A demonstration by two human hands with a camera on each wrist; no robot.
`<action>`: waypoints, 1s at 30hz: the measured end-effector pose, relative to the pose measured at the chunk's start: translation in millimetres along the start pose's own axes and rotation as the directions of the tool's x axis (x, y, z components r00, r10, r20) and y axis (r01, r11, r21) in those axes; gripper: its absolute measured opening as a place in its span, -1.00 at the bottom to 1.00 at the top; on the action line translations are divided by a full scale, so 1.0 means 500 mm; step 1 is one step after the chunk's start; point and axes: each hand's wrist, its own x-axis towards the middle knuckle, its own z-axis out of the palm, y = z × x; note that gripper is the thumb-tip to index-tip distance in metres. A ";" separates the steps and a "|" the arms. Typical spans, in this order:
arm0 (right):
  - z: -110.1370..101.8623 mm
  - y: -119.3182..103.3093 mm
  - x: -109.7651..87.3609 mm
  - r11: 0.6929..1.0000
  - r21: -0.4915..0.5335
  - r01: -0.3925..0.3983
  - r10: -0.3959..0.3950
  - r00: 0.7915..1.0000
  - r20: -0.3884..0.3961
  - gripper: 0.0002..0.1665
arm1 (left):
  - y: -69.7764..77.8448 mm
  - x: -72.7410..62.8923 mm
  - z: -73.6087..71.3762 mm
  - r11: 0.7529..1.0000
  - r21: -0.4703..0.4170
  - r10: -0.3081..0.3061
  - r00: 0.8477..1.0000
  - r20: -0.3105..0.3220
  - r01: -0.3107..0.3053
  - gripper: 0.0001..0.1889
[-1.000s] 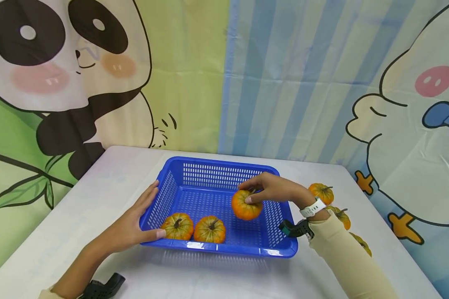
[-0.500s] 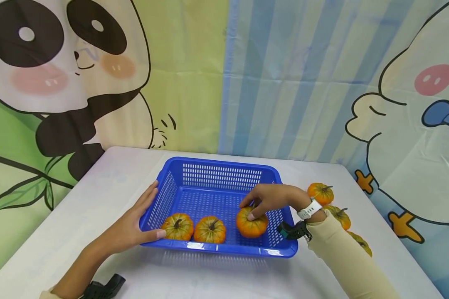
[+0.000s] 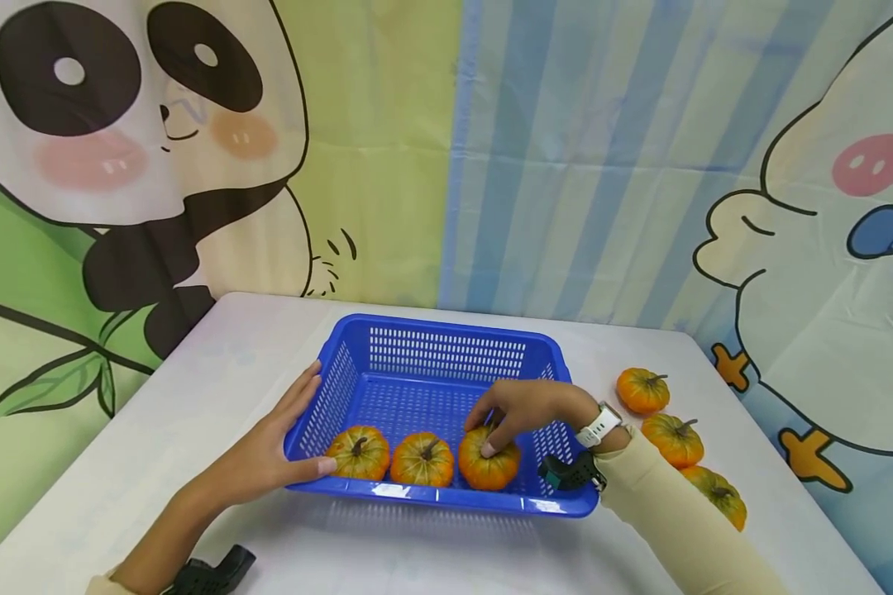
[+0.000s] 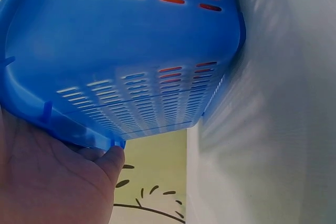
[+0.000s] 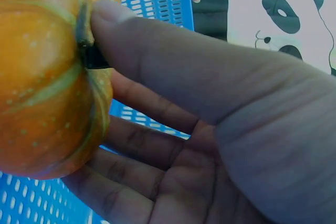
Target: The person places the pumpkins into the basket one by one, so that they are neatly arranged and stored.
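Observation:
A blue slotted plastic basket (image 3: pixel 446 322) stands on the white table. My left hand (image 3: pixel 268 450) rests against its left rim, fingers fairly straight along the side and thumb over the front left corner. In the left wrist view the left hand (image 4: pixel 58 177) touches the basket's rim from outside. Inside the basket, my right hand (image 3: pixel 528 411) holds a small orange pumpkin (image 3: pixel 489 463) from above, thumb by its stem. Two more pumpkins, the left one (image 3: pixel 360 453) and the middle one (image 3: pixel 422 460), sit beside it along the front wall.
Three pumpkins lie on the table right of the basket: a far one (image 3: pixel 642 391), a middle one (image 3: pixel 673 440) and a near one (image 3: pixel 717 496) partly behind the right sleeve. A cartoon-printed curtain (image 3: pixel 375 165) hangs behind the table.
My right hand has brought its pumpkin down and toward the front wall, then left beside the middle pumpkin. My left hand stays at the basket's rim.

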 end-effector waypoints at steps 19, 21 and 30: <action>0.007 -0.003 -0.004 0.998 0.024 -0.056 0.054 0.996 0.074 -0.54 | 0.009 0.002 -0.002 1.000 0.008 0.023 1.000 0.001 -0.023 0.11; 0.006 -0.004 -0.006 0.998 0.040 -0.053 0.050 0.996 0.071 -0.52 | 0.009 0.001 -0.003 1.000 0.007 0.021 1.000 0.000 -0.021 0.11; -0.002 -0.009 -0.028 0.993 0.094 0.070 -0.073 0.997 0.035 -0.48 | 0.004 -0.001 -0.001 1.000 -0.001 0.010 1.000 0.000 -0.010 0.11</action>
